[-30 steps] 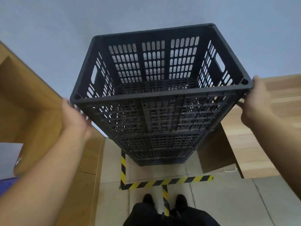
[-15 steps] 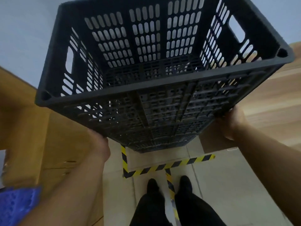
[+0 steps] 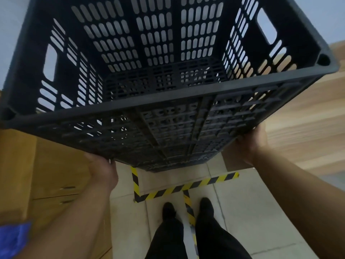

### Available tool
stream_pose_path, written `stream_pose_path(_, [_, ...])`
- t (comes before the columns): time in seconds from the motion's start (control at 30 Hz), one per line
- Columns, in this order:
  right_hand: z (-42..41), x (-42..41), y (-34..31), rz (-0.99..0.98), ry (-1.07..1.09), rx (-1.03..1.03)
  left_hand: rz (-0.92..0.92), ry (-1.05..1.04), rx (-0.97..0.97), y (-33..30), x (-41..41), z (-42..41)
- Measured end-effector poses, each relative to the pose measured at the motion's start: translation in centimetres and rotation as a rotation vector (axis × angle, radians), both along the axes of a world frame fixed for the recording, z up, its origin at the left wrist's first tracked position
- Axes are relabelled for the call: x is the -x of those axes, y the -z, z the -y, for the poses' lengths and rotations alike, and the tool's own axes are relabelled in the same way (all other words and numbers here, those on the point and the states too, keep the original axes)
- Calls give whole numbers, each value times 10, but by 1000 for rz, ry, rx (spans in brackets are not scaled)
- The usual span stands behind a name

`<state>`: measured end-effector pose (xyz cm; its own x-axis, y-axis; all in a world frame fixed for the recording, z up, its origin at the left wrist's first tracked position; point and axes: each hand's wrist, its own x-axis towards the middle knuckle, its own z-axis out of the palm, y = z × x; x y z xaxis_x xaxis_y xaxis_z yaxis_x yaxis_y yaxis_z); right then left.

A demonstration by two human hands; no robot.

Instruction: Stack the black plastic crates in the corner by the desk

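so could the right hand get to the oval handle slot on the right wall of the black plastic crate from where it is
Probably yes. The right hand grips low on the slatted black plastic crate, and the oval handle slot sits higher on that same wall with nothing visibly blocking it, though letting go would leave only the left hand carrying.

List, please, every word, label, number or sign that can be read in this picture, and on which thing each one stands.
No text can be read anywhere.
Black slotted plastic crate: no label, brand or number shows; its near wall is blurred.
Yellow-and-black striped floor tape: a hazard marking only, without words.
Wooden drawer cabinet: handles only, nothing written.
Blue object at the lower left: too blurred to tell.
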<state>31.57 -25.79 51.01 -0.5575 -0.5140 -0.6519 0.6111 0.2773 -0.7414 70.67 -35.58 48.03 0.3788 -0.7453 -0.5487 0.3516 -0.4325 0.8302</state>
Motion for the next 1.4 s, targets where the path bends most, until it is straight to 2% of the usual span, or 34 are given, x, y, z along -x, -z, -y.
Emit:
stream_pose_path(0.33, [18,12,6,81,71,80,-8,-91,-20,8,13,-9])
stream_pose_path(0.57, [23,17,13,57,55,57,12,-182,-72,7,26,1])
stream_pose_path(0.73, [26,1,11,83,94,42,13,-60,-12,4,8,20])
stream_pose_path(1.07, [27,5,11,141,166,69,-34,-64,-16,-5,14,6])
stream_pose_path(1.23, [22,13,8,124,109,62,-41,-82,-14,-2,19,-4])
stream_pose_path(1.4, [14,15,-8,-42,-84,17,-23,-1,-52,-15,17,-9])
